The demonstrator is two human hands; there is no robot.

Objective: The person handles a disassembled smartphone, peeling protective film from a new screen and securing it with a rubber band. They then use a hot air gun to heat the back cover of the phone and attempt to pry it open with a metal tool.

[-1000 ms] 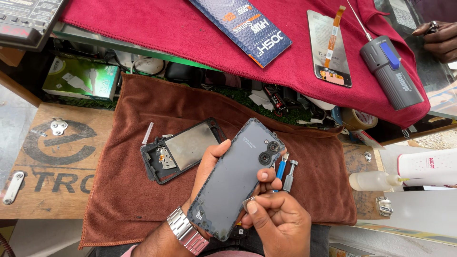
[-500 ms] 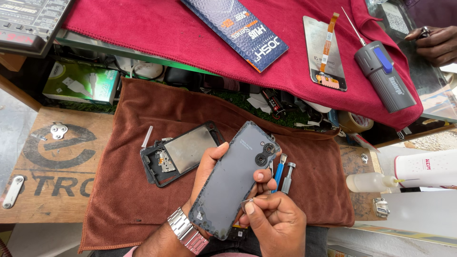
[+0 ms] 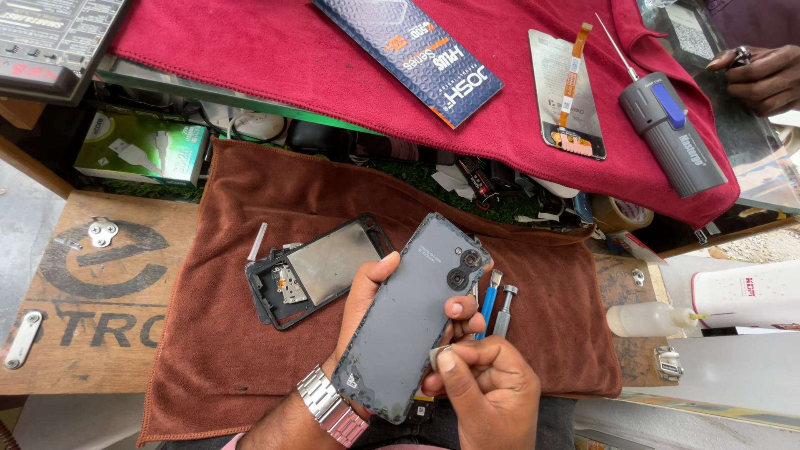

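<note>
left hand (image 3: 367,308) cradles grey phone back (image 3: 412,312) over brown cloth (image 3: 250,333) on tabletop (image 3: 100,325), grip wrapped round its edges. right hand (image 3: 487,387) pinches small pale pick (image 3: 437,358) at phone's right edge; since a second ago it has slid up along that edge. cover seems to be working loose. opened frame (image 3: 312,271) lies beside, screwdrivers (image 3: 497,304) just right.
</note>
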